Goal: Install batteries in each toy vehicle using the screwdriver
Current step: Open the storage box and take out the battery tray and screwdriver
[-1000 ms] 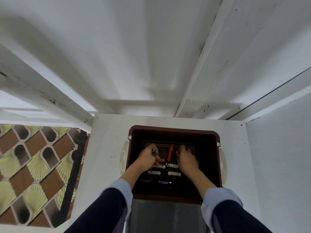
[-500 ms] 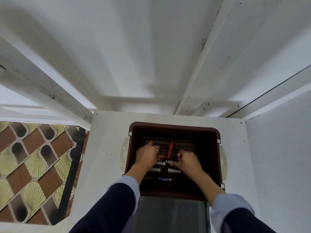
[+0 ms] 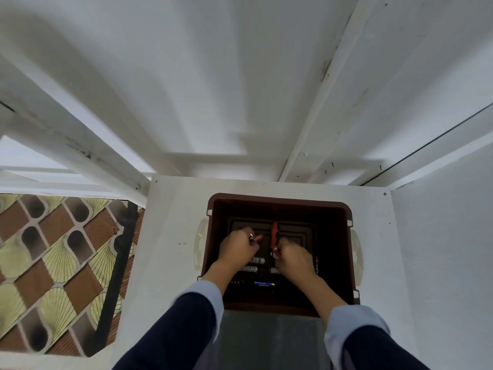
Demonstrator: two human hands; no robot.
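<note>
Only 1 view: a wide-angle head camera looks forward and steeply down from well above a brown bin [image 3: 280, 200] on a white table [image 3: 170, 222]. White walls fill the upper frame, both forearms enter from the bottom edge, and patterned floor [image 3: 53, 263] shows left.

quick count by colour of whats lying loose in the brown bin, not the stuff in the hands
white batteries: 3 (one partly under the right hand)
blue battery: 1
orange screwdriver: 1
total: 5
</note>
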